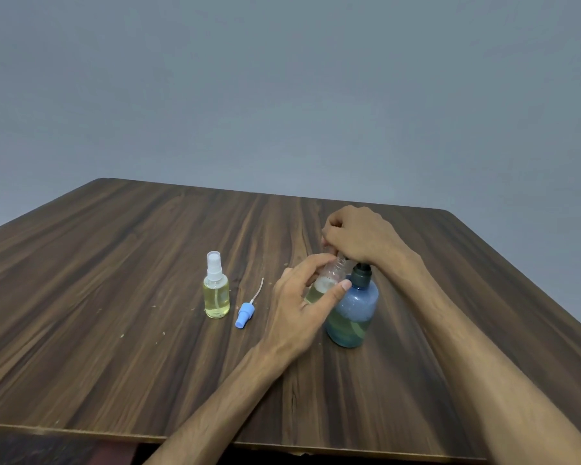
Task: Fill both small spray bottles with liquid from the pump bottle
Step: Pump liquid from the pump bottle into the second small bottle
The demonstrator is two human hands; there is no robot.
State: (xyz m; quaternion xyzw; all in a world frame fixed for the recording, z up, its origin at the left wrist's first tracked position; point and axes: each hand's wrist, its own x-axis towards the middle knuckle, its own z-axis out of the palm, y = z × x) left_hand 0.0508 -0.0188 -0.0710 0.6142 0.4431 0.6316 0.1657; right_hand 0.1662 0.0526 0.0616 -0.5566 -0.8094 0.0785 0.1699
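Left hand (302, 297) grips an uncapped clear spray bottle (329, 276), thumb on the near side and fingers curled round the far side; the bottle is tilted, its threaded neck angled up toward the right hand. Pale yellow liquid fills roughly its lower part, foam line above.

Right hand (359, 234) sits curled on top of the blue pump bottle (353, 313), heel of the hand over the dark pump collar. Pump head and spout are hidden under the fingers; they appear to press it, but contact cannot be confirmed. The pump bottle stands upright on the desk (114, 297), directly below the right hand and touching the left thumb, yellow-green liquid in its lower third.

To the left of the left hand: a blue spray cap (244, 313) with white dip tube lying on its side on the desk. Further left, a second spray bottle (216, 290), upright, capped in clear plastic, nearly full of yellow liquid.
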